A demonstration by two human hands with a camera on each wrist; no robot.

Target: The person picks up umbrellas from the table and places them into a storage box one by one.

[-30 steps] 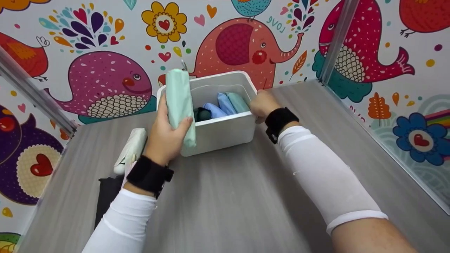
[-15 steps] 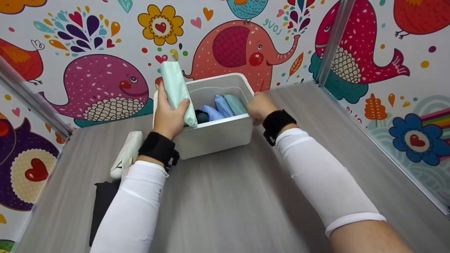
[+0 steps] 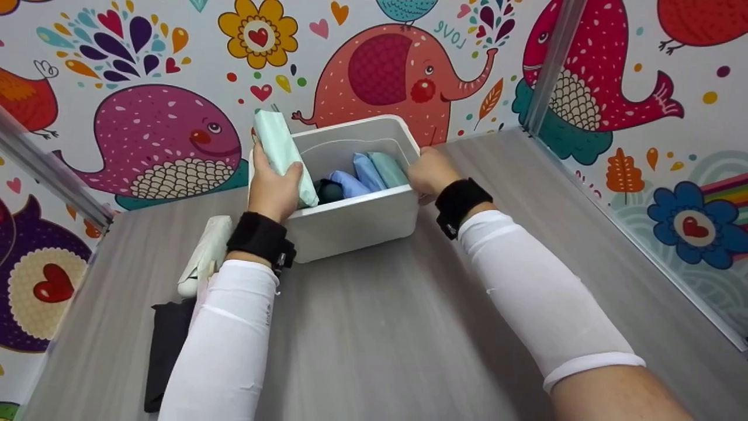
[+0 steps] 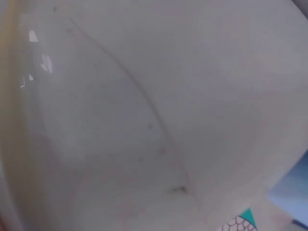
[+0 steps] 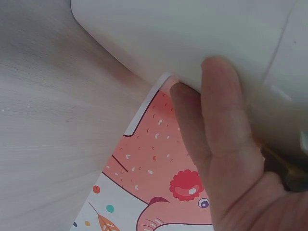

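A pale mint, long wrapped bundle that looks like a folded umbrella (image 3: 281,149) is in my left hand (image 3: 273,190), thumb on its near side. It slants over the left end of a white plastic bin (image 3: 356,225), its lower end just inside the rim. My right hand (image 3: 433,172) grips the bin's right rim; in the right wrist view its fingers (image 5: 226,106) lie along the outer wall. Inside the bin are a dark round-ended item (image 3: 330,190), blue pouches (image 3: 368,172) and a green pouch (image 3: 388,169). The left wrist view shows mostly blurred white bin wall (image 4: 120,120).
Left of the bin, a whitish folded umbrella (image 3: 205,251) with a rounded end lies on the grey table (image 3: 362,339). A flat black item (image 3: 168,351) lies nearer, partly behind the left sleeve. Cartoon-printed walls (image 3: 169,134) stand behind and at both sides.
My left hand has moved the mint bundle down and tilted it, bringing its lower end from in front of the bin to just inside the left rim. The right hand keeps its grip.
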